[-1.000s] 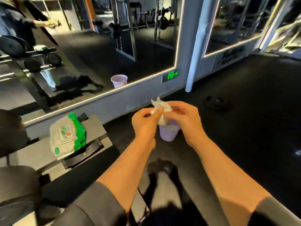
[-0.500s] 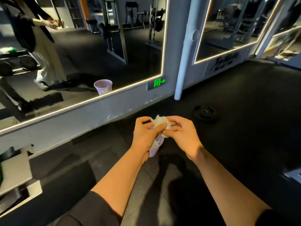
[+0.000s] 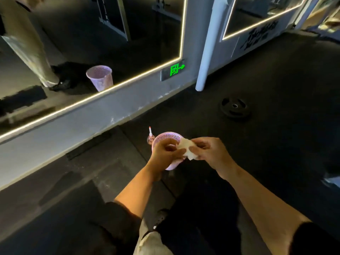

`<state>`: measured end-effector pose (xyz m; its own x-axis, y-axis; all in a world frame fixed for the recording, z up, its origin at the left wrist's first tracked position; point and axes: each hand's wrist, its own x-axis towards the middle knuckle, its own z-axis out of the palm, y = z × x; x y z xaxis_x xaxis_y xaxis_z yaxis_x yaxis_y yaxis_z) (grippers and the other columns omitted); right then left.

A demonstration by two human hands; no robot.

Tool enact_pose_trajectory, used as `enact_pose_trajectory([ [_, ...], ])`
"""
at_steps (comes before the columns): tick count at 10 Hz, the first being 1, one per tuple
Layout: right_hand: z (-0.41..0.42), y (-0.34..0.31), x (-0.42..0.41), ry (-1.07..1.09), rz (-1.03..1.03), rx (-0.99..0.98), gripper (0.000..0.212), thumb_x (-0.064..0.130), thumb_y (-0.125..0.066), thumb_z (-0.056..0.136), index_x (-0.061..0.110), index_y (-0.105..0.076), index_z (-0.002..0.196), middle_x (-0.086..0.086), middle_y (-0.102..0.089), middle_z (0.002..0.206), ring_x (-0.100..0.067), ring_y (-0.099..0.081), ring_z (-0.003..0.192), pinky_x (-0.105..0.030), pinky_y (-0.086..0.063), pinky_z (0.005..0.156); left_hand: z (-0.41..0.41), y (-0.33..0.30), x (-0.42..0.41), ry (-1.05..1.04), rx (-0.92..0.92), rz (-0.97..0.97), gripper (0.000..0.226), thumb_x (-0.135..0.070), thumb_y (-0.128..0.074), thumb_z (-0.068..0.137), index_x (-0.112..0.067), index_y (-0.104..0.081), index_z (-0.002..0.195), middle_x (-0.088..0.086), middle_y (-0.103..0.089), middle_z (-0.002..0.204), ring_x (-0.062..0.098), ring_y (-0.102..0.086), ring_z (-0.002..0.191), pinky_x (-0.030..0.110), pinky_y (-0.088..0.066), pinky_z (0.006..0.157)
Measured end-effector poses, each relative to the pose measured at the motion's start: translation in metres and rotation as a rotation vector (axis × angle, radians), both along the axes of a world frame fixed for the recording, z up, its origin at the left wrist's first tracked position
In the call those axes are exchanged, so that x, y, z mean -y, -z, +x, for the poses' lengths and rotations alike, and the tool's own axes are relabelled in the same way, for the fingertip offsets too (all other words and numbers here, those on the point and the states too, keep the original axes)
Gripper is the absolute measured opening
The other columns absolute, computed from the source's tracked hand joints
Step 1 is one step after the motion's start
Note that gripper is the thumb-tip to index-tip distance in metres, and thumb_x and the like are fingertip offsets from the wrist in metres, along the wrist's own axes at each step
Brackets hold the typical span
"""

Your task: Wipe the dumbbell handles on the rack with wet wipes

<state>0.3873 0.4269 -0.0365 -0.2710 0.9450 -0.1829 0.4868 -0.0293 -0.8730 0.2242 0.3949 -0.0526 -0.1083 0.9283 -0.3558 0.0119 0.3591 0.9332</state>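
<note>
A crumpled white wet wipe [image 3: 187, 149] is pinched between my left hand [image 3: 166, 151] and my right hand [image 3: 209, 150]. Both hands hover directly above a pink mesh waste basket [image 3: 168, 138] that stands on the dark floor. My left hand covers much of the basket's mouth. No dumbbell or rack shows in this view.
A small spray bottle [image 3: 150, 134] stands just behind the basket. A black weight plate [image 3: 234, 107] lies on the floor to the right. A lit-edged wall mirror [image 3: 110, 43] reflects the basket. A green exit sign [image 3: 174, 69] and a white pipe [image 3: 207, 52] are on the wall.
My view swung right and down, away from the bench with the wipes pack. My hands, holding the wipe, dropped closer to the pink basket, whose open top now shows.
</note>
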Motion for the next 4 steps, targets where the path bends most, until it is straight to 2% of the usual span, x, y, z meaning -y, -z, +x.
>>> enact_pose_trajectory([
  [1, -0.035, 0.016, -0.031, 0.067, -0.195, -0.029, 0.027, 0.017, -0.067, 0.085, 0.009, -0.067, 0.111, -0.004, -0.068, 0.107, -0.018, -0.064, 0.102, -0.037, -0.054, 0.089, -0.031, 0.026, -0.035, 0.001, 0.038, -0.126, 0.018, -0.003, -0.074, 0.078, -0.01, -0.063, 0.091, 0.012, -0.066, 0.093, 0.021, -0.068, 0.082, 0.034, -0.059, 0.074],
  [2, -0.063, 0.027, -0.072, 0.127, -0.238, -0.04, 0.022, 0.018, -0.07, 0.082, 0.009, -0.07, 0.103, -0.004, -0.069, 0.096, -0.021, -0.066, 0.095, -0.036, -0.055, 0.086, -0.054, 0.043, -0.079, -0.015, 0.008, -0.2, 0.019, -0.005, -0.076, 0.077, -0.014, -0.063, 0.086, 0.011, -0.066, 0.088, 0.024, -0.068, 0.08, 0.043, -0.058, 0.08],
  [3, -0.083, 0.048, -0.119, 0.214, -0.247, -0.008, 0.027, 0.015, -0.071, 0.082, 0.009, -0.068, 0.109, -0.007, -0.068, 0.106, -0.02, -0.065, 0.097, -0.041, -0.055, 0.087, -0.068, 0.056, -0.13, -0.021, -0.005, -0.238, 0.025, -0.007, -0.076, 0.077, -0.008, -0.064, 0.099, 0.013, -0.065, 0.096, 0.023, -0.069, 0.081, 0.042, -0.058, 0.081],
  [4, -0.092, 0.065, -0.159, 0.298, -0.233, 0.097, 0.038, 0.018, -0.07, 0.082, 0.01, -0.063, 0.118, -0.005, -0.065, 0.116, -0.019, -0.063, 0.104, -0.034, -0.054, 0.086, -0.076, 0.062, -0.177, -0.009, -0.009, -0.32, 0.042, -0.014, -0.075, 0.081, -0.007, -0.057, 0.118, 0.01, -0.062, 0.105, 0.024, -0.069, 0.09, 0.039, -0.058, 0.081],
])
